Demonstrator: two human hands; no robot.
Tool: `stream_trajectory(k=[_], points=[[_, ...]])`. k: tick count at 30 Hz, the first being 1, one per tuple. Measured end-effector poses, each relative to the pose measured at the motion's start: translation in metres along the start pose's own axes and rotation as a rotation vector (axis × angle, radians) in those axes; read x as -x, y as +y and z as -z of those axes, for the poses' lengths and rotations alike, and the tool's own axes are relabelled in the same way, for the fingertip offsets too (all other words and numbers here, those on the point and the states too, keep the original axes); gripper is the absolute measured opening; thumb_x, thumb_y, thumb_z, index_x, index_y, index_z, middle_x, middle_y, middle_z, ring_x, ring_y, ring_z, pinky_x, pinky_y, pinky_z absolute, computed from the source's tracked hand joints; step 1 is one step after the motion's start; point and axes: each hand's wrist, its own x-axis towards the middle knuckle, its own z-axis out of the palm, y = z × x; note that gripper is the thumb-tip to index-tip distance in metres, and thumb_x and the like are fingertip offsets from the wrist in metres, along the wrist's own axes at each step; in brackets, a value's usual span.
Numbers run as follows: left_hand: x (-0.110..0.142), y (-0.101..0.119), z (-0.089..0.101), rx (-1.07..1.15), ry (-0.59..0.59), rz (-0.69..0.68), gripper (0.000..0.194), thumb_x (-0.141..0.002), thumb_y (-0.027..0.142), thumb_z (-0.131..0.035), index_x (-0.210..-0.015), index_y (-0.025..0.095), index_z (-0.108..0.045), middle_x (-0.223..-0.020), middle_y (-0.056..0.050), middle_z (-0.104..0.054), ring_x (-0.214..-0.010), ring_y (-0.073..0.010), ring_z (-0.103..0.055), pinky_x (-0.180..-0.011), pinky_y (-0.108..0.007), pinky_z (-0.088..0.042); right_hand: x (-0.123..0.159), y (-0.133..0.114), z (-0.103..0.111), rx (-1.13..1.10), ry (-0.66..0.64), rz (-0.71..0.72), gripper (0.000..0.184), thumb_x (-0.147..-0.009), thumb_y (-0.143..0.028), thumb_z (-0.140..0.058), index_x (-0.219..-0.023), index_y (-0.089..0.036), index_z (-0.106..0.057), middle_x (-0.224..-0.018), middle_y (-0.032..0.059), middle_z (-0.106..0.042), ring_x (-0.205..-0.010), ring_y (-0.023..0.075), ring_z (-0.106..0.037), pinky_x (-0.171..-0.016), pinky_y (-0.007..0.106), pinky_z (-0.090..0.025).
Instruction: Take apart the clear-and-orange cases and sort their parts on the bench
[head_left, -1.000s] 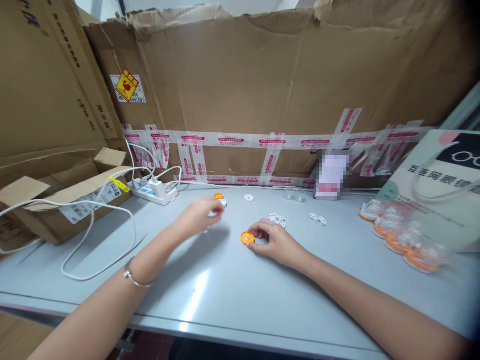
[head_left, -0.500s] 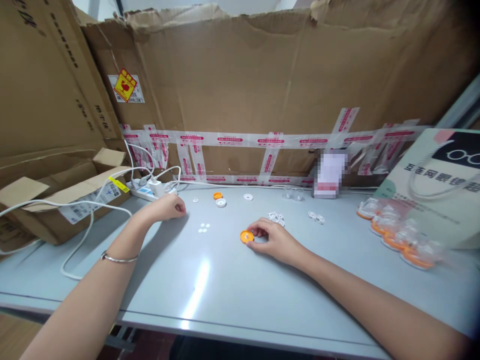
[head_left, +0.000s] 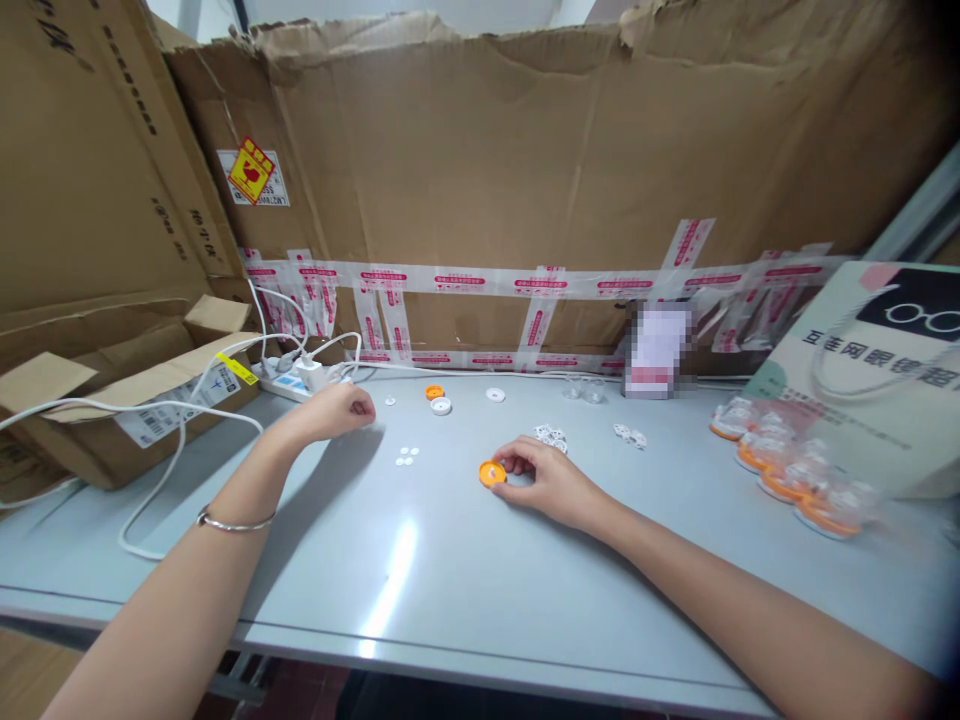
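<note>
Your right fingers are clamped on the rim of an orange dish (head_left: pixel 490 475), which sits open side up at the table (head_left: pixel 442 560) with a small pale piece at its middle. Your right hand (head_left: pixel 551 485) reaches it from the right. Your left hand (head_left: pixel 343 411) is well left of the dish and a little beyond it, fingers curled; whether they pinch anything, I cannot tell. Small white discs (head_left: pixel 407 456) lie left of the dish. Beyond it, also to the left, are a second orange dish (head_left: pixel 435 393) and a white ring (head_left: pixel 441 406); to its right and beyond, white patterned pieces (head_left: pixel 553 437). Well right of it stand clear pieces with orange bases (head_left: pixel 784 482). You seem to be steadying the dish between placements; the next move would call for holding it level and a light fingertip pinch on any small part.
</note>
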Motion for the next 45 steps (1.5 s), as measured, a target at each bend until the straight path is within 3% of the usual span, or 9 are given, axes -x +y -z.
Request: stream_trajectory(k=[5,9,12,17,27,30,35,41,45], points=[[-0.001,0.015,-0.002,-0.002,0.212,-0.074,0.027,-0.077,0.032,-0.044,-0.080,0.015,-0.064,-0.079,-0.005,-0.066,-0.072,-0.0175,-0.058,-0.064,-0.025,-0.042,-0.004,-0.004,0.011,-0.123,-0.016,-0.120,0.032,-0.065,-0.038,-0.064,-0.090,-0.018,-0.063,-0.078,0.0019,-0.058,-0.066,0.0116,-0.051,-0.061,0.024,-0.043],[-0.002,0.029,-0.009,-0.030,0.283,-0.171,0.026,-0.081,0.028,-0.041,-0.081,0.016,-0.063,-0.082,-0.005,-0.066,-0.073,-0.0164,-0.057,-0.066,-0.025,-0.040,-0.021,0.006,0.039,-0.072,0.153,-0.171,0.040,-0.066,-0.045,-0.062,-0.094,-0.017,-0.062,-0.079,0.0031,-0.059,-0.060,0.0108,-0.049,-0.055,0.023,-0.040],[-0.002,0.037,-0.016,-0.014,0.288,-0.239,0.023,-0.082,0.024,-0.042,-0.081,0.017,-0.063,-0.083,-0.003,-0.066,-0.074,-0.0154,-0.057,-0.067,-0.025,-0.039,-0.043,0.028,0.057,0.046,0.240,-0.209,0.039,-0.065,-0.046,-0.062,-0.091,-0.017,-0.063,-0.077,0.0029,-0.061,-0.061,0.0111,-0.051,-0.054,0.022,-0.039],[-0.001,0.046,-0.027,0.022,0.232,-0.351,0.020,-0.082,0.018,-0.042,-0.083,0.017,-0.062,-0.082,-0.003,-0.064,-0.073,-0.0141,-0.057,-0.066,-0.023,-0.040,-0.080,0.065,0.059,0.142,0.163,-0.351,0.037,-0.059,-0.038,-0.067,-0.087,-0.014,-0.065,-0.075,0.0037,-0.063,-0.065,0.0136,-0.056,-0.056,0.022,-0.039],[0.002,0.066,-0.041,0.122,0.137,-0.401,0.017,-0.082,0.019,-0.045,-0.078,0.017,-0.061,-0.076,-0.001,-0.061,-0.071,-0.0123,-0.055,-0.067,-0.022,-0.041,-0.108,0.077,0.041,0.139,0.187,-0.373,0.032,-0.055,-0.036,-0.071,-0.077,-0.014,-0.068,-0.070,0.0036,-0.063,-0.064,0.0153,-0.056,-0.054,0.023,-0.037],[0.008,0.088,-0.051,0.161,0.162,-0.402,0.017,-0.084,0.022,-0.044,-0.082,0.017,-0.060,-0.080,-0.002,-0.061,-0.075,-0.0127,-0.056,-0.070,-0.023,-0.042,-0.104,0.078,0.043,0.083,0.192,-0.373,0.038,-0.059,-0.045,-0.068,-0.080,-0.013,-0.067,-0.067,0.0038,-0.063,-0.060,0.0138,-0.055,-0.052,0.022,-0.037],[0.017,0.116,-0.070,0.031,0.171,-0.573,0.028,-0.088,0.022,-0.041,-0.114,0.020,-0.051,-0.102,-0.007,-0.058,-0.090,-0.0167,-0.054,-0.078,-0.029,-0.043,-0.077,0.064,0.060,-0.011,0.222,-0.379,0.043,-0.071,-0.052,-0.055,-0.086,-0.014,-0.064,-0.072,0.0077,-0.065,-0.058,0.0129,-0.055,-0.051,0.022,-0.039],[0.018,0.117,-0.077,-0.117,0.158,-0.659,0.031,-0.090,0.015,-0.034,-0.117,0.022,-0.047,-0.109,-0.005,-0.059,-0.098,-0.0173,-0.053,-0.078,-0.031,-0.040,-0.022,0.048,0.119,0.020,0.412,-0.336,0.035,-0.071,-0.045,-0.055,-0.085,-0.015,-0.063,-0.077,0.0070,-0.065,-0.070,0.0160,-0.057,-0.066,0.026,-0.042],[0.016,0.116,-0.078,-0.129,0.153,-0.685,0.029,-0.089,0.012,-0.034,-0.111,0.021,-0.052,-0.105,-0.003,-0.061,-0.095,-0.0158,-0.053,-0.076,-0.029,-0.038,0.014,0.055,0.155,0.256,0.536,-0.487,0.024,-0.072,-0.039,-0.053,-0.080,-0.018,-0.063,-0.082,0.0064,-0.065,-0.072,0.0174,-0.056,-0.067,0.029,-0.039]])
